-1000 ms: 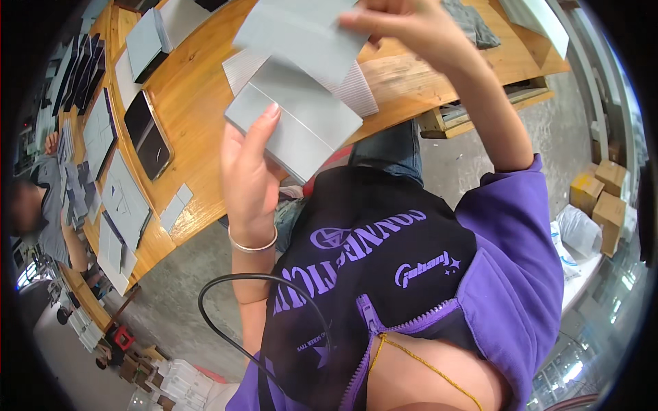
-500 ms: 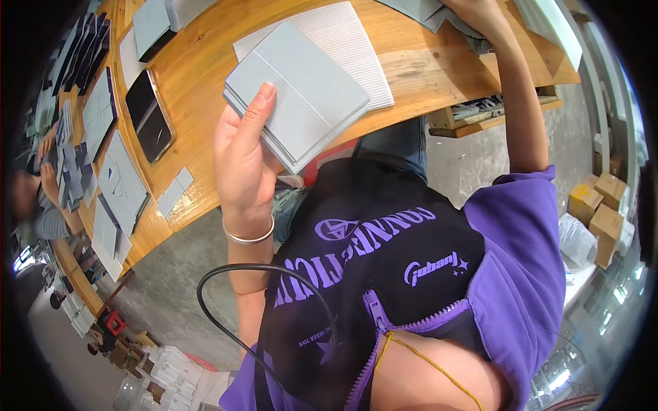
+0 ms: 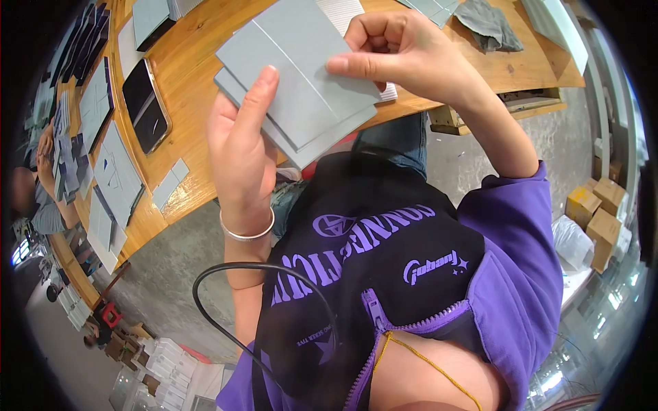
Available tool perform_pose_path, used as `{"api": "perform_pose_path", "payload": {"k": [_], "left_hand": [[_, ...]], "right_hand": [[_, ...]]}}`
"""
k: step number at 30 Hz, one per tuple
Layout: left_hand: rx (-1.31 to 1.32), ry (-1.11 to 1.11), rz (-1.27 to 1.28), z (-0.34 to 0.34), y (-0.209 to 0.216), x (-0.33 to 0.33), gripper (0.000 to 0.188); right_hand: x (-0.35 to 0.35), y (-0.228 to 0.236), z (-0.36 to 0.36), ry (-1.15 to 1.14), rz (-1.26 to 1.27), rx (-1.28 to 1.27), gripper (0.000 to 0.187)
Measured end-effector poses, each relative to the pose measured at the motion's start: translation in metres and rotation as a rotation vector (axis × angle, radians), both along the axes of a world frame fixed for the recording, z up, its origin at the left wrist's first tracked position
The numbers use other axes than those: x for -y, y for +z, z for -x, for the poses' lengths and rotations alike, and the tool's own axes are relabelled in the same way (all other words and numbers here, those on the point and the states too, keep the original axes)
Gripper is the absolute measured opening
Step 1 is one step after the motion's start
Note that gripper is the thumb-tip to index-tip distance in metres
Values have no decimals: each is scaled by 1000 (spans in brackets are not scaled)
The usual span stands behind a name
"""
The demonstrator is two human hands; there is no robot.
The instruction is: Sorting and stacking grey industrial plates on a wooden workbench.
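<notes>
1. Left of the hands, a dark-screened phone [image 3: 146,109] lies on the table [image 3: 192,103], apart from both hands.
2. Left hand [image 3: 240,140]: the grip is clamped on the stack of grey boards [image 3: 301,75]. The thumb lies across the upper face, the other fingers support from beneath, and the wrist rises from below.
3. The stack is held above the front edge of the table, tilted, with a pale score line across the top board. Lower boards project past the upper one at the left and bottom corners.
   - Caution: uneven edges may let boards slide out if the left thumb eases.
   - Caution: excess thumb pressure could bend the top board along its line.
4. Right hand [image 3: 411,61]: the grip is clamped at the stack's right edge, thumb flat on the face, fingers curled; contact underneath is hidden. The elbow is bent outward.
   - Caution: an uneven pull there could skew the boards.
5. Farther right, a grey cloth [image 3: 488,26] lies crumpled on the table.
</notes>
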State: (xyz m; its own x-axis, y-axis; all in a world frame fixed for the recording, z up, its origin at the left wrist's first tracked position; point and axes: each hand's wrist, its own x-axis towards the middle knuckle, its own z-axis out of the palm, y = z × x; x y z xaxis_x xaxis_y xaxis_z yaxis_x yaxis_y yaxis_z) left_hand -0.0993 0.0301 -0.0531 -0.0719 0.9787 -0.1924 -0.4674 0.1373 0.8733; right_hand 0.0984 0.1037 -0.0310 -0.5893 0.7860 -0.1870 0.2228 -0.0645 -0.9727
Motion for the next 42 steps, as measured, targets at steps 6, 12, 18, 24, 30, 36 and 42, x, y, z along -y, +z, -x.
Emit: {"api": "perform_pose_path", "payload": {"k": [6,12,18,24,30,36,42], "left_hand": [[-50,-108,-26,2,-1,6,26],[-33,8,16,1,-7,5,27],[-213,-83,-48,-4,-2,7,35],[-196,-74,-44,-3,-8,4,37],[-141,-27,-26,-1,-12,4,39],[-155,7,-5,6,-15,3,34],[-133,36,-7,-2,-14,-2,38]], "right_hand": [[1,7,3,-91,196,25,30],[4,2,4,-104,146,-75,31],[-2,0,1,-147,85,-22,21],[-21,-13,-7,-254,72,-174,22],[-67,-17,-65,-471,-325,-44,24],[-87,-11,-95,-406,-380,479,26],[-107,-48,-117,-368,-684,606,27]]}}
